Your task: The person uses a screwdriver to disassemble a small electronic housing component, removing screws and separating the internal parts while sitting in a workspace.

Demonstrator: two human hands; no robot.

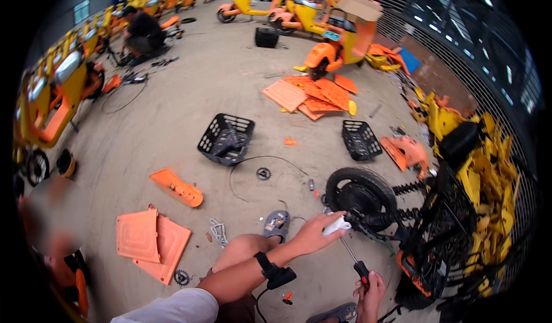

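My left hand (pixel 315 232) is closed around a small white part (pixel 337 225), whose exact kind I cannot make out. Below it, my right hand (pixel 371 293) grips a screwdriver (pixel 360 270) by its black and red handle. The metal shaft points up toward the white part; whether the tip touches it I cannot tell. Just beyond my left hand lies a black wheel with its tyre (pixel 361 192). It belongs to a stripped black scooter frame (pixel 440 231) lying on its side, with coil-spring shock absorbers (pixel 409 186) beside the wheel.
Black baskets (pixel 208 142) (pixel 361 140) stand ahead; the left one holds a dark tool. Orange panels (pixel 137 235) lie left, more (pixel 319 96) farther off. Yellow body parts (pixel 489 179) are heaped right. Scooters (pixel 339 47) stand around; a person (pixel 144 33) crouches far left.
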